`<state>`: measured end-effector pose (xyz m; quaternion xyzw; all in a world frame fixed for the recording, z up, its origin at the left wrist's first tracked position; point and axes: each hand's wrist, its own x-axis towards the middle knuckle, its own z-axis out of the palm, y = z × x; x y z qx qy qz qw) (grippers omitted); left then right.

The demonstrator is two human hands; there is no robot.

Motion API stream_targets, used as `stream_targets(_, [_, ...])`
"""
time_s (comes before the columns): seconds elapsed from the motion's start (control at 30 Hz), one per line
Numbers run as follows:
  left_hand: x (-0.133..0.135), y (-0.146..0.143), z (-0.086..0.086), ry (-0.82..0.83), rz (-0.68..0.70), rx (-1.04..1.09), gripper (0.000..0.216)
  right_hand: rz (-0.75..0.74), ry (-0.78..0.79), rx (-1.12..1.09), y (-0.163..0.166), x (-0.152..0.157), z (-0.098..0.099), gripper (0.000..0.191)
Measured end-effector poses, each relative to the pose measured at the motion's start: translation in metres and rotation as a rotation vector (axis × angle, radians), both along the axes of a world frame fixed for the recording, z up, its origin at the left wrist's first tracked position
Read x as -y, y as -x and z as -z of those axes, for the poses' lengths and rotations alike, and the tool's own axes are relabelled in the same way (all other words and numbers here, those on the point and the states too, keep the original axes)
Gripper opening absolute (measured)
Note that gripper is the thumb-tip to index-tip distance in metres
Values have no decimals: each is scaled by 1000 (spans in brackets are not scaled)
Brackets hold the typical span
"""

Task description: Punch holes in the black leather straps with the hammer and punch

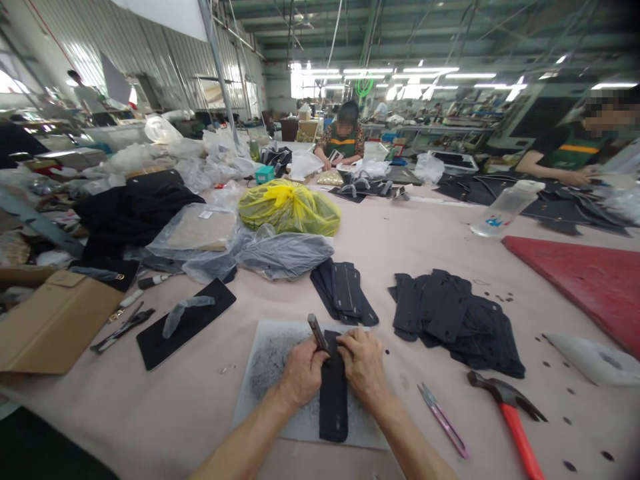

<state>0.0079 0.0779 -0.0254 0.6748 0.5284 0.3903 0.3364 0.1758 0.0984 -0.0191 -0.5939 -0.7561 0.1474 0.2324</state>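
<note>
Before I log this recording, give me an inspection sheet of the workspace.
Surface: pink table cover, dark spots at right.
Job's things: black strip flat on pale board; metal rod tilted, lower end hidden.
Clutter: hammer, snips, strip pile, yellow bag.
Hands: left hand grips the metal rod; right hand touches the black strip.
Cables: hanging green coil; cable or hose, unclear.
Surroundings: one person across the table, another at right.

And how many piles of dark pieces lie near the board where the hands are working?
2. The smaller pile sits just beyond the white board; the larger pile spreads out to the right. Anything under the plastic bags would be hidden.
</note>
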Motion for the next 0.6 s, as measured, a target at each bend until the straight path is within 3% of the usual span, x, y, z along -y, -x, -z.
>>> stream_targets(0.33, [-2, -1, -2, 6, 19, -17, 21, 31, -4, -57, 6, -2, 5, 15])
stream_targets(0.6, [-1, -1, 3, -25, -11, -92, 17, -48, -2, -233, -10, 54, -5, 23])
